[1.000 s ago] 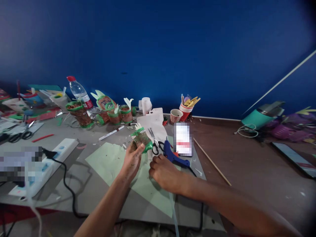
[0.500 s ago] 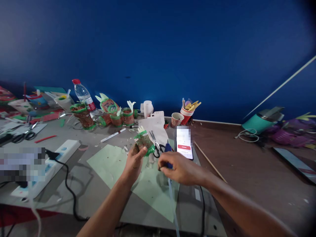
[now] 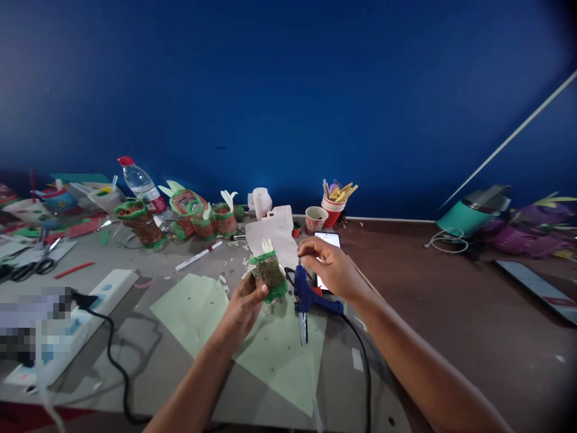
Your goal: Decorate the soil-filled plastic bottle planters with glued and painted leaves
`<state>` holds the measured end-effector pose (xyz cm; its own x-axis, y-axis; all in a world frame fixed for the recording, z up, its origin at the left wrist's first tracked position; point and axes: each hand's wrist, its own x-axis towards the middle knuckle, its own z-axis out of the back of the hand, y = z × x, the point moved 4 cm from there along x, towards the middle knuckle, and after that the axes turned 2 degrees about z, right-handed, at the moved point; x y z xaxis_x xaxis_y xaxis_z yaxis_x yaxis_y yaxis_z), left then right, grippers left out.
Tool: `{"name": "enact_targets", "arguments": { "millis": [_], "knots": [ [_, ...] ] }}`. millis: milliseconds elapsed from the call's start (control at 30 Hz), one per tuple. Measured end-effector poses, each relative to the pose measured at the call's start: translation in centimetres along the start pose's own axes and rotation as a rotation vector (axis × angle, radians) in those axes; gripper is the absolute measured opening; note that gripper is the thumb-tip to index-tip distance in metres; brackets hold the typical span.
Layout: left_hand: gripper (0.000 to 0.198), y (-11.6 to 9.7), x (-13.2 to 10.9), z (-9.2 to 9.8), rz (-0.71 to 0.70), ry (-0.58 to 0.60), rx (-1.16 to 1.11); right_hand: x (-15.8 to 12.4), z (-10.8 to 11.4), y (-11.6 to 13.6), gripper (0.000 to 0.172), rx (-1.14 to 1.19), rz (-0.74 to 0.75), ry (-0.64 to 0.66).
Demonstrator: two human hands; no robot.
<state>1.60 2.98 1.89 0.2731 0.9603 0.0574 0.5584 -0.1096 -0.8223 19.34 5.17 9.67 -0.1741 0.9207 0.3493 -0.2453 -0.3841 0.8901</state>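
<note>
At centre, the left hand [image 3: 242, 302] clasps a brown, green-rimmed pot [image 3: 269, 273]; to its right, the right hand [image 3: 331, 264] curls, whether pinching anything I cannot tell. Farther back, a red-and-white paper cup [image 3: 332, 214] holds yellow pieces [image 3: 344, 193].

- Dim overall; wall [image 3: 288, 108] darkens to black in the upper right corner.
- Phone [image 3: 331, 239] glows white, right of centre.
- Cord [image 3: 110, 349] shadowed softly, lower left.
- Pixelated patch, left edge.
- Jar [image 3: 270, 274] slightly soft; far-right clutter [image 3: 525, 230] smeared.
</note>
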Motion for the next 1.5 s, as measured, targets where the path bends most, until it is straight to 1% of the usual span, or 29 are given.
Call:
{"name": "enact_targets", "arguments": {
  "millis": [33, 100, 200, 267, 367, 433, 500, 633, 667, 833, 967, 1067, 1133, 1233, 1333, 1433, 1500],
  "knots": [
    [0.036, 0.1, 0.0, 0.1, -0.002, -0.005, 0.009, 0.0, 0.3, -0.1, 0.007, -0.028, 0.002, -0.023],
    [0.033, 0.2, 0.0, 0.3, -0.006, -0.012, 0.031, 0.0, 0.9, -0.3, 0.008, -0.016, -0.053, -0.041],
    [0.037, 0.2, 0.0, 0.3, -0.010, -0.011, 0.050, -0.1, 1.2, -0.5, 0.010, 0.138, -0.152, -0.034],
    [0.041, 0.1, 0.0, 0.2, -0.013, -0.006, 0.053, -0.1, 1.2, -0.4, 0.011, 0.255, -0.169, -0.035],
    [0.037, -0.1, -0.1, 0.3, -0.017, -0.014, 0.058, -0.1, 0.9, -0.6, 0.013, 0.369, -0.196, -0.035],
    [0.035, -0.1, -0.1, 0.3, -0.017, -0.023, 0.059, -0.1, 0.5, -0.8, 0.012, 0.372, -0.215, -0.025],
    [0.037, 0.0, -0.1, 0.3, -0.013, -0.016, 0.056, -0.1, 0.1, -1.0, 0.012, 0.348, -0.214, -0.006],
    [0.045, 0.0, 0.0, 0.1, 0.011, 0.008, 0.055, -0.2, -0.4, -1.4, 0.025, 0.344, -0.197, -0.004],
    [0.045, 0.0, 0.0, 0.0, 0.012, 0.013, 0.057, -0.2, -0.6, -1.5, 0.026, 0.339, -0.206, -0.002],
    [0.048, -0.1, -0.1, -0.3, 0.025, 0.023, 0.059, -0.6, -1.3, -1.6, 0.009, 0.254, -0.253, 0.024],
    [0.049, -0.1, -0.3, -0.4, 0.036, 0.026, 0.053, -0.8, -1.9, -1.6, 0.009, 0.296, -0.294, -0.014],
    [0.048, -0.1, -0.4, -0.6, 0.047, 0.037, 0.062, -0.8, -2.4, -1.7, 0.012, 0.367, -0.309, -0.052],
    [0.048, -0.1, -0.4, -0.7, 0.053, 0.042, 0.062, -0.9, -2.7, -1.8, 0.018, 0.444, -0.329, -0.052],
    [0.047, 0.1, -0.3, -0.8, 0.046, 0.044, 0.055, -1.2, -3.2, -2.0, 0.028, 0.526, -0.392, -0.055],
    [0.043, 0.3, -0.3, -0.6, 0.035, 0.025, 0.069, -1.4, -3.5, -2.1, 0.036, 0.545, -0.453, -0.094],
    [0.034, 0.4, -0.3, -0.4, 0.016, 0.003, 0.094, -1.6, -3.8, -2.3, 0.037, 0.592, -0.488, -0.135],
    [0.033, 0.4, -0.2, -0.3, -0.004, -0.004, 0.105, -1.6, -4.0, -2.5, 0.037, 0.639, -0.506, -0.155]
  ]
}}
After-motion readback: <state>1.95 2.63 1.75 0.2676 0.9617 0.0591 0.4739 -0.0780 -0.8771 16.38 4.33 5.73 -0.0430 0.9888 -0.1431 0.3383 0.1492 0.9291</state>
